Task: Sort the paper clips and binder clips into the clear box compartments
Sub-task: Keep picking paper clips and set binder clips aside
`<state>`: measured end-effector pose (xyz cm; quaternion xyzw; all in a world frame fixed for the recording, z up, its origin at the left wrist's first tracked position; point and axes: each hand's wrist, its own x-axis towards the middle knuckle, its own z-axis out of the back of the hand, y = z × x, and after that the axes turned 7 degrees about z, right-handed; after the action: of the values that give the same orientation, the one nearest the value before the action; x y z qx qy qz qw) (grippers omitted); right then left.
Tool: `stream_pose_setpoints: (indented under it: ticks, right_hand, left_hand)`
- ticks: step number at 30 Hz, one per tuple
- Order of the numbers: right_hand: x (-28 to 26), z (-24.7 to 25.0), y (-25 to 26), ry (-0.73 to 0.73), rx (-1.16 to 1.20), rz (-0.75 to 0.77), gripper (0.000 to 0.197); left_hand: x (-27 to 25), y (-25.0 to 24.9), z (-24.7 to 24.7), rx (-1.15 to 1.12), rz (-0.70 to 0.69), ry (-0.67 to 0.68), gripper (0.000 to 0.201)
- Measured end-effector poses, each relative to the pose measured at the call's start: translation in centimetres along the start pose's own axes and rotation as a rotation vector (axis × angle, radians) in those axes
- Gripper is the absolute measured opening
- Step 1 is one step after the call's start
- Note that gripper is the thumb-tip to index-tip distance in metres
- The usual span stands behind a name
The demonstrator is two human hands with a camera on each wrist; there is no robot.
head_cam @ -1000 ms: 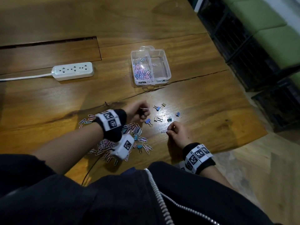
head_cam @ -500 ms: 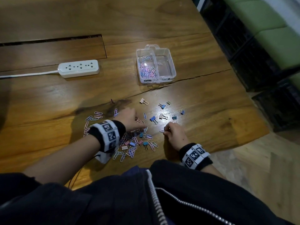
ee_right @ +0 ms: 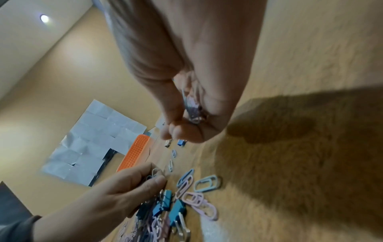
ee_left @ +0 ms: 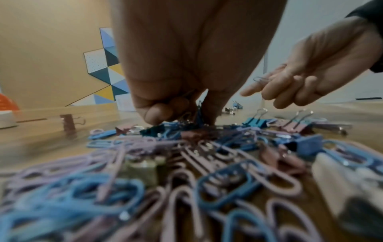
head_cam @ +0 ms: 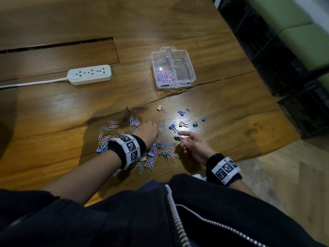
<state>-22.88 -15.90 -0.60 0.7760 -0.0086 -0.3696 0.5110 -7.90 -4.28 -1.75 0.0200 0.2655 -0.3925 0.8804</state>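
Left grip (head_cam: 148,130) pinching paper clips (ee_left: 192,114) over the pile, right grip (head_cam: 193,146) curled round several paper clips

White power strip (head_cam: 89,75) on wooden table (head_cam: 178,20)

A wide wooden table (head_cam: 222,111) is filling most of the room here, with a long crack running across its top, and a white power strip (head_cam: 89,74) is lying on it with its cable going off to the left. Green cushions (head_cam: 292,24) are sitting over dark crates on the right. Paper sheets (ee_right: 93,139) are hanging on a beige wall.
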Motion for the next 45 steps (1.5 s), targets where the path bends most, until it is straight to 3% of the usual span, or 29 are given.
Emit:
stream_pose_setpoints:
  ticks: [3,6,11,14,16,18,21,23,27,34,35,38,41,43,45]
  right_hand:
    - [0.0,-0.5,-0.1,0.016,0.041,-0.046,0.024]
    - [-0.1,-1.0,-0.4,0.005,0.071,-0.045,0.023]
    - [-0.3,-1.2,-0.8,0.059,-0.419,-0.022,0.024]
    - [-0.6,-1.2,-0.7,0.067,-0.514,0.035,0.019]
    - [-0.8,-1.4,-0.8,0.049,-0.644,0.119,0.024]
    - [-0.8,-1.9,-1.1,0.038,-0.910,0.167,0.028]
    - [-0.4,-2.4,-2.4,0.025,-1.171,0.187,0.037]
    - [0.0,-2.5,-2.8,0.003,-1.224,0.221,0.029]
    - [0.1,-2.0,-2.9,-0.008,-1.286,0.243,0.015]
    - [-0.1,-0.5,-2.9,-0.008,-1.297,0.318,0.006]
    - [0.0,-0.5,-2.7,0.000,-1.285,0.320,0.002]
    - [0.3,-0.3,-2.4,-0.049,-1.164,0.267,0.021]
    - [0.2,-0.3,-1.3,-0.108,-0.767,0.190,0.010]
    - [-0.1,-0.4,-0.1,-0.076,-0.470,0.109,0.012]
    - [0.0,-0.6,0.9,-0.022,-0.187,0.023,0.019]
  left_hand:
    - [-0.3,0.9,0.6,-0.092,-0.012,-0.003,0.032]
    - [-0.4,2.1,1.5,-0.442,0.032,0.024,0.026]
    - [-1.3,3.9,2.9,-1.357,0.212,0.194,0.031]
    - [-1.9,4.1,3.2,-1.575,0.227,0.287,0.026]
    - [-1.7,3.9,2.9,-1.478,0.236,0.333,0.020]
    - [-1.5,3.0,2.6,-1.240,0.215,0.354,0.017]
    - [-1.6,0.9,1.8,-0.837,0.042,0.248,0.013]
    - [-1.8,-0.3,1.3,-0.595,-0.100,0.178,0.014]
    - [-1.2,-1.6,0.2,-0.148,-0.215,0.076,0.018]
    - [-1.2,-3.2,0.0,0.070,-0.266,0.020,0.038]
    - [-1.3,-3.2,0.0,0.112,-0.278,0.008,0.036]
    - [-1.5,-3.2,-0.3,0.207,-0.314,-0.027,0.034]
    - [-1.4,-2.7,-0.4,0.244,-0.332,-0.021,0.036]
    - [-1.1,-2.3,-0.1,0.139,-0.299,0.012,0.034]
    - [-0.9,-1.6,0.7,-0.144,-0.229,0.021,0.022]
